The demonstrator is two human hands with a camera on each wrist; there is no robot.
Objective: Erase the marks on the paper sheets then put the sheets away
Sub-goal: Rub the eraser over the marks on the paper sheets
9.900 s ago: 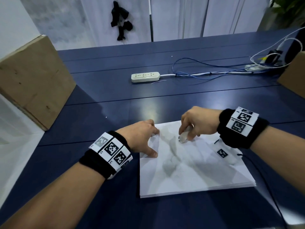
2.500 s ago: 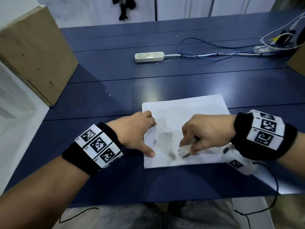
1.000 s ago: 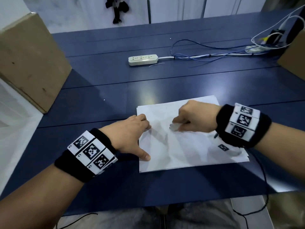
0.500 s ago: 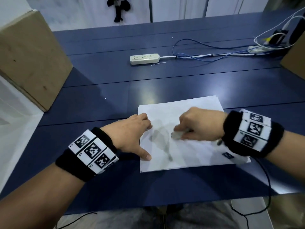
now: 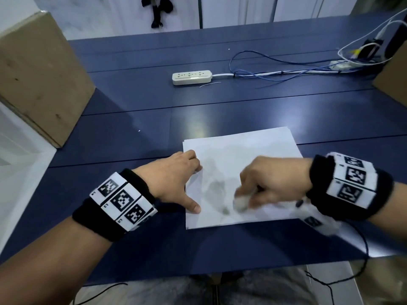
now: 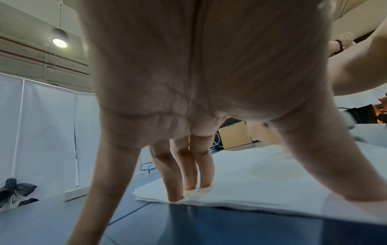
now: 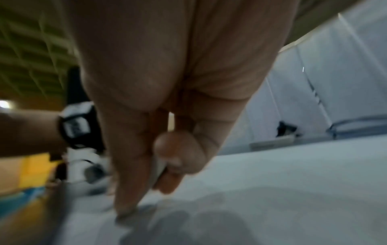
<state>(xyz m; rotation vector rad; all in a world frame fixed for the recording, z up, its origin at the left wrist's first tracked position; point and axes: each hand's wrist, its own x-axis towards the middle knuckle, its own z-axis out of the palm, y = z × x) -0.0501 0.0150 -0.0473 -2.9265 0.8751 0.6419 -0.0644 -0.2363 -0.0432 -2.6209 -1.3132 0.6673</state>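
Erasing the top sheet, stack braced

Head: your left hand [image 5: 174, 172] spreads flat on the paper sheets [image 5: 248, 150] on the desk [image 5: 132, 137], steadying them; your right hand [image 5: 271, 179] pinches the eraser [image 5: 240, 202] on the grey marks [image 5: 217, 188].
Left wrist: straight fingers [image 6: 188, 174] press the stack's edge.
Right wrist: blurred; grip closed round the eraser.

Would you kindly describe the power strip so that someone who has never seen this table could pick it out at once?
Start from the dark blue table and look past the stack of paper sheets toward the far side. There, near the middle, lies the power strip, a cream-white bar with a row of sockets. Unlike the thin blue and white cables trailing from its right end, it is a solid block.
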